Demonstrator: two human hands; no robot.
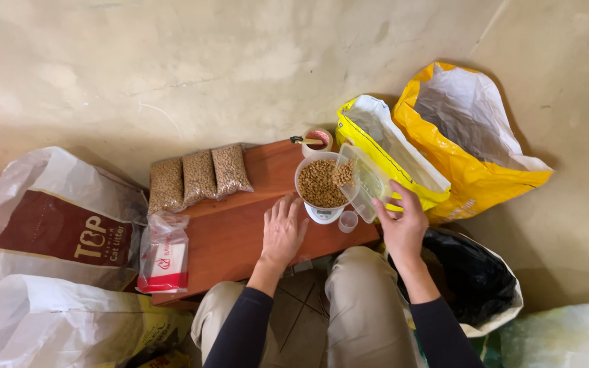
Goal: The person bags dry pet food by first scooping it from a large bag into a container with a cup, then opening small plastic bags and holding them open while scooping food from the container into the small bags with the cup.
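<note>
My right hand (402,225) grips a clear plastic container (361,178), tilted with brown pellets at its mouth over a white bowl (319,182) full of pellets. The bowl stands on a small white scale (324,215) on a reddish wooden board (230,235). My left hand (283,232) lies flat and open on the board just left of the scale, holding nothing. A small clear cup (348,221) stands beside the scale, between my hands.
Three filled clear bags of pellets (198,177) lie at the board's back left. A pack of empty plastic bags (163,253) lies at its left edge. A small tub with a stick (317,140) is behind the bowl. Two yellow sacks (444,136) stand open on the right, a black bag (472,279) beneath; large sacks (56,232) on the left.
</note>
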